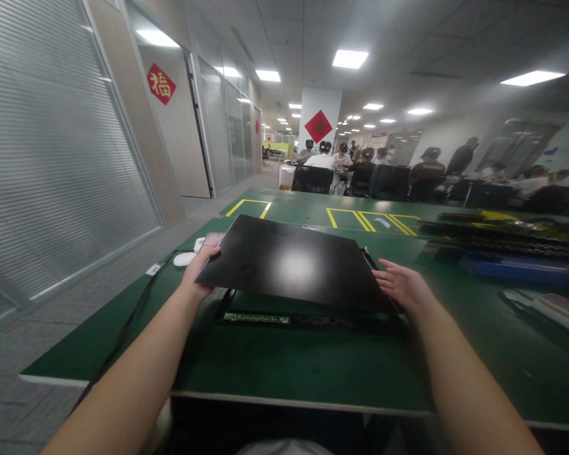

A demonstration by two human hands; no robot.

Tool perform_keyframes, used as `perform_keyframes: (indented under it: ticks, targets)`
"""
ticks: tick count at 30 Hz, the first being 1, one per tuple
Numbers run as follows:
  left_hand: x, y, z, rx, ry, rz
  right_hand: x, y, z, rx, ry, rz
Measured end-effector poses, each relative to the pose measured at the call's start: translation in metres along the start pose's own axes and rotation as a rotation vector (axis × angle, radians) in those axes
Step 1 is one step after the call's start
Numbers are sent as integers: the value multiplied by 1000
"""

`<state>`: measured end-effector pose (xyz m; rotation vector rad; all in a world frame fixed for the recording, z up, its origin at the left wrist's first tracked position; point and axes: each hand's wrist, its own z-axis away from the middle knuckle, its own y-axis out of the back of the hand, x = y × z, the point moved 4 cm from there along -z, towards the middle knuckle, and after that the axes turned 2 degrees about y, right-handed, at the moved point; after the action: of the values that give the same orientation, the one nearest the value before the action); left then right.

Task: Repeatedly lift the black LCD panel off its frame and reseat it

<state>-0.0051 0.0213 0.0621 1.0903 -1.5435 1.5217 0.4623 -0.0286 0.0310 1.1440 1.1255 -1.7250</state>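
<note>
At frame centre, my left hand pinches the black panel's left edge; my right hand, fingers spread, touches its right edge above the green table.

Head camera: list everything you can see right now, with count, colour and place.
Flat glossy black panel: one, black, tilted above the table, held at both side edges.
Long frame with a green circuit strip: one, black and green, on the table under the panel.
Green work table: one, green with yellow tape marks, foreground.
Phone: one, pinkish, by the panel's left corner.
Small white device: one, white, left of the phone.
Blue tray: one, blue, right.
People: several, seated and standing, background.
Left hand: grips the panel's left edge.
Right hand: open, against the right edge.
</note>
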Motion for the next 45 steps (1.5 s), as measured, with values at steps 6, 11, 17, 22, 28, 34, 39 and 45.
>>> perform_keyframes:
  ticks: [6, 11, 17, 22, 28, 34, 39, 45]
  targets:
    - [-12, 0, -1, -16, 36, -110, 0, 6, 1, 92, 23, 135]
    - [-18, 3, 0, -12, 40, -130, 1, 9, -4, 166, 48, 173]
    - [-21, 6, -1, 39, 45, -127, 5, 8, -7, 183, 71, 241]
    - [-18, -2, 6, 61, 42, -140, 6, 13, -10, 201, 71, 240]
    - [-23, -13, 13, 39, 143, -172, 4, 19, -11, 258, 77, 300]
    - [-28, -16, 16, 4, 188, -188, 4, 21, -11, 274, 73, 350]
    - [-32, -15, 15, -35, 223, -209, 5, 23, -14, 282, 83, 405]
    - [-37, -14, 12, -75, 243, -215, 9, 25, -21, 265, 149, 551]
